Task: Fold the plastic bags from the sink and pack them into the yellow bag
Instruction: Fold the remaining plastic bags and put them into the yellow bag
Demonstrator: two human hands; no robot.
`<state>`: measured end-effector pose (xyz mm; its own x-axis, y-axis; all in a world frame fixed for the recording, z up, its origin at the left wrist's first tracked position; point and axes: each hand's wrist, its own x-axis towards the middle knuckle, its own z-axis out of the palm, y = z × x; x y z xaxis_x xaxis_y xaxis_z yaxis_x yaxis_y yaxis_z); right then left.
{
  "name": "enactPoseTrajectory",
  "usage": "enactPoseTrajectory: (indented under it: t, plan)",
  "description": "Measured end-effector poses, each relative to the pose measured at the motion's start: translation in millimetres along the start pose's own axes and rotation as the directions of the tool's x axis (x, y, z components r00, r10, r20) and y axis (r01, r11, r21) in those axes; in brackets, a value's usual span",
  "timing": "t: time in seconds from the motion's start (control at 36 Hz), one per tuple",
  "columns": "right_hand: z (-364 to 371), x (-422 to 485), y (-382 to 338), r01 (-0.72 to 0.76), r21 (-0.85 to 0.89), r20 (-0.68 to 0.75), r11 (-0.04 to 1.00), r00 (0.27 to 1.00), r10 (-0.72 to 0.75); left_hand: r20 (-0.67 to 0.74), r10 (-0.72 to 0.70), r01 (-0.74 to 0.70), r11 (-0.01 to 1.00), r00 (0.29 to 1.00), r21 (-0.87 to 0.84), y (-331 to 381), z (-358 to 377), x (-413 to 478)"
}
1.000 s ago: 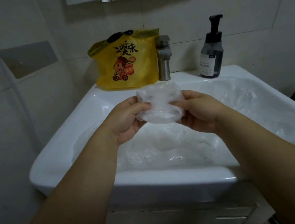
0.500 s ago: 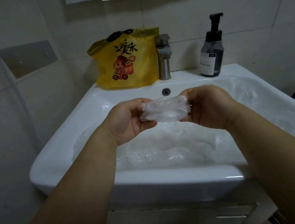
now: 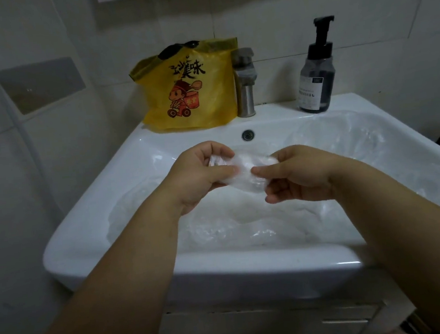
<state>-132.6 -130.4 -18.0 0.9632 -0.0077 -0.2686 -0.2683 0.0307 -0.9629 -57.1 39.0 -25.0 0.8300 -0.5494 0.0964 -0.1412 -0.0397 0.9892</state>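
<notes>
Pinching one folded clear bag [image 3: 245,179], your left hand [image 3: 198,176] and right hand [image 3: 305,178] meet; sink [image 3: 249,273] holds more plastic bags [image 3: 258,224]; yellow bag [image 3: 215,92] hides its contents.

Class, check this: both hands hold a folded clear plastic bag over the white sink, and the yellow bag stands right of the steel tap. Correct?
No. The head view shows the yellow printed plastic bag standing left of the steel tap, not right. The rest holds.
</notes>
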Motion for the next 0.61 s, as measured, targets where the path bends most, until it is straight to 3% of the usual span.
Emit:
enactPoseTrajectory:
  t: [0.17,0.22,0.33,0.42,0.61]
  plan:
    - [2.5,5.3,-2.9,0.183,0.114,-0.140,0.977,0.976,-0.166,-0.122,-0.044,-0.009,0.915,0.992,-0.403,4.2,0.0,9.1]
    - [5.9,7.2,-2.4,0.240,0.143,-0.161,0.960,0.963,-0.217,-0.020,-0.083,0.070,0.922,0.996,-0.381,3.4,3.5,8.1]
    - [19.2,7.7,-0.6,0.310,0.167,-0.092,0.936,0.950,-0.298,0.205,-0.159,0.187,0.974,0.966,-0.128,-1.8,26.7,0.7]
    - [25.9,9.6,3.7,0.323,0.096,-0.088,0.942,0.945,-0.315,0.192,-0.173,0.199,0.972,0.966,-0.122,-3.5,34.7,0.7]
    - [24.8,12.9,5.4,0.283,-0.053,-0.101,0.958,0.952,-0.288,0.021,-0.097,0.097,0.906,0.995,-0.413,4.2,23.2,10.7]
